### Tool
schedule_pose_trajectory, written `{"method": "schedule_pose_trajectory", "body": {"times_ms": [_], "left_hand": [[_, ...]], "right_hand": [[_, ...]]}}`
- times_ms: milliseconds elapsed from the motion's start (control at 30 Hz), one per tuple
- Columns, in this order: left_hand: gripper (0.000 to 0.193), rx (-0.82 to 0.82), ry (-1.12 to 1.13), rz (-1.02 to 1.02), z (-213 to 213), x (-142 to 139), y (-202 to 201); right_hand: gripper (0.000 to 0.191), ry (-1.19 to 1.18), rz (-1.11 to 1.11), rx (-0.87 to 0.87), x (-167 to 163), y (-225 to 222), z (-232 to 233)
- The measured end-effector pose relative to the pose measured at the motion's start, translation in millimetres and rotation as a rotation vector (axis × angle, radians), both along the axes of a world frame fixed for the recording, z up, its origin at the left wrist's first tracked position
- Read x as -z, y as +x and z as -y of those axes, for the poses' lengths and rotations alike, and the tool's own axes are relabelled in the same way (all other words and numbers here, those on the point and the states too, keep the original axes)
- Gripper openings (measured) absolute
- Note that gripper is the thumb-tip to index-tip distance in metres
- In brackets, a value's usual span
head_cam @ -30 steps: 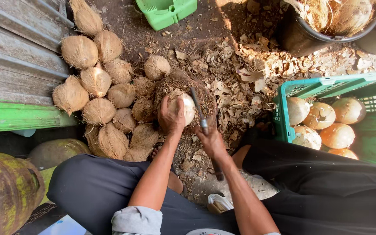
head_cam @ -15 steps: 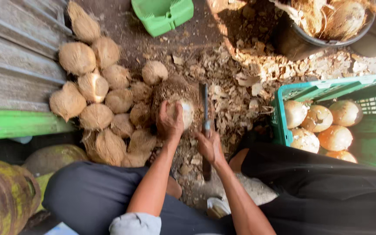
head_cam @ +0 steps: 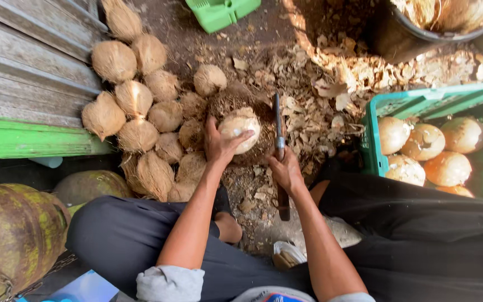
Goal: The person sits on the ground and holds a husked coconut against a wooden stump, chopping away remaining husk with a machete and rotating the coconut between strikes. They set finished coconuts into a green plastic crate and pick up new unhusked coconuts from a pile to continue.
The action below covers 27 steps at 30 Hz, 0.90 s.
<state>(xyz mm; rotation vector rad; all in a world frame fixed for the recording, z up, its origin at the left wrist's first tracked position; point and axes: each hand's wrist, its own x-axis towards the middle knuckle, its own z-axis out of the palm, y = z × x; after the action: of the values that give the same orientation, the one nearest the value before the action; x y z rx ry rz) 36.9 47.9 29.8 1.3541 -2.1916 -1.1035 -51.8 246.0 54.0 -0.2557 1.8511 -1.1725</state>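
My left hand (head_cam: 219, 146) grips a pale, partly peeled coconut (head_cam: 242, 128) that rests on a dark fibrous block (head_cam: 233, 100) on the ground. My right hand (head_cam: 286, 171) is closed around the handle of a long knife (head_cam: 278, 126); its blade points away from me, upright just to the right of the coconut. Both forearms reach out between my knees in dark trousers.
A heap of several brown husked coconuts (head_cam: 141, 106) lies left of the block against a corrugated wall. A green crate (head_cam: 373, 130) at right holds several peeled coconuts (head_cam: 426, 142). Shell chips (head_cam: 331, 84) litter the ground. A dark tub (head_cam: 420, 28) stands at the back right, a green container (head_cam: 222, 11) at the top, and green coconuts (head_cam: 12, 235) at lower left.
The knife has shifted from tilted over the coconut to upright beside it. My left hand has turned the coconut a little on the block.
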Motion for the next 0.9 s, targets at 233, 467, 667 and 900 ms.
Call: {"method": "schedule_pose_trajectory", "body": {"times_ms": [233,467,667,900], "left_hand": [[0.103,0.092,-0.078,0.137,-6,-13,2],[0.058,-0.065,-0.161,0.05,13,-1,4],[0.064,-0.07,0.339,-0.188,35,3,6],[0.047,-0.207,0.03,-0.071,7,9,-17]], "right_hand": [[0.028,0.082,-0.176,-0.033,-20,5,-4],[0.032,0.173,0.026,-0.043,-12,11,-5],[0.035,0.079,-0.093,-0.056,-15,11,-5],[0.036,0.022,-0.279,-0.102,-55,18,-5]]}}
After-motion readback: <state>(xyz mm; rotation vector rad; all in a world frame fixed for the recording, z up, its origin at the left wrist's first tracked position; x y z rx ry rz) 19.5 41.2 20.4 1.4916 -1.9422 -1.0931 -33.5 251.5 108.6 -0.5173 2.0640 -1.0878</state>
